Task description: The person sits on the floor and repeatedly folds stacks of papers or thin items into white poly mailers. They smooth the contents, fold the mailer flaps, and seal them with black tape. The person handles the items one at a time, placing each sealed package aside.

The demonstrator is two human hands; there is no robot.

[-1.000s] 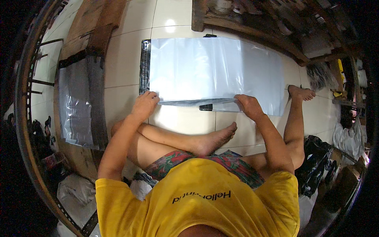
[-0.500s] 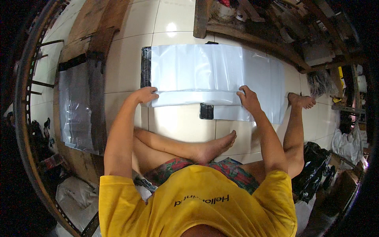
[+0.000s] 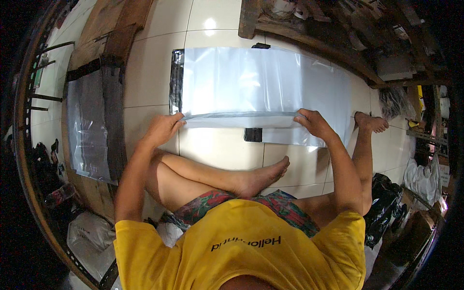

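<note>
— Tiled floor (image 3: pixel 150 72), white plastic sheet (image 3: pixel 241 79) lying between left grip (image 3: pixel 165 129) and right grip (image 3: pixel 316 123), reaching beyond them!
— And both pinched closed on its near edge, one at each end!

Upper sheet (image 3: pixel 241 82) on the floor (image 3: pixel 150 87) before the person, its right part over the lower sheet (image 3: pixel 325 92), which juts out rightward and toward the near side. Left grip (image 3: pixel 164 128) at the upper sheet's near left corner; right grip (image 3: pixel 316 122) at the same edge's right end, above the lower sheet. Left foot (image 3: pixel 266 179) nearer than both sheets; right foot (image 3: pixel 372 122) just right of them. Board (image 3: pixel 96 38) along the left, plastic sheeting (image 3: pixel 89 123) on it (bottle (image 3: pixel 60 194) left of its near part). Furniture frame (image 3: pixel 314 43) behind, rightward; plastic bag (image 3: pixel 384 208) near right.
</note>
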